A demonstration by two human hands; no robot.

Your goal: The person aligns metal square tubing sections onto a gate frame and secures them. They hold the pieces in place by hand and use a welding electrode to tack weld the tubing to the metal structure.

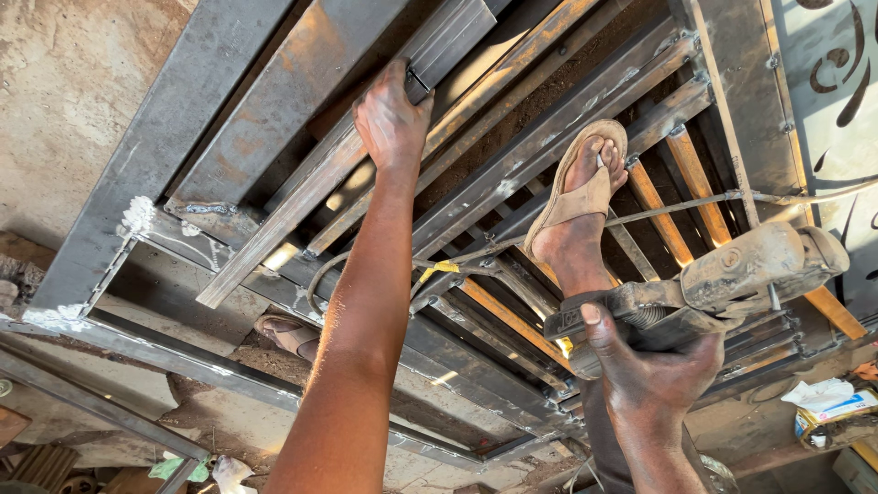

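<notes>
My left hand [391,119] reaches far forward and grips the end of a long rectangular steel tube [302,197] that lies slanted across a large steel gate frame [137,174]. My right hand [651,366] is closed around the dark handle of a dusty angle grinder [745,270], held low at the right over the frame's bars. The grinder's cable [677,209] runs off to the right. My sandalled foot [581,197] stands on the rusty flat bars [658,201] between the two hands.
A second sandalled foot [291,334] rests under the frame at lower centre. A decorated metal sheet [828,101] fills the upper right. White weld residue [137,218] marks the frame corner. Rags and a small box [832,407] lie on the concrete at lower right.
</notes>
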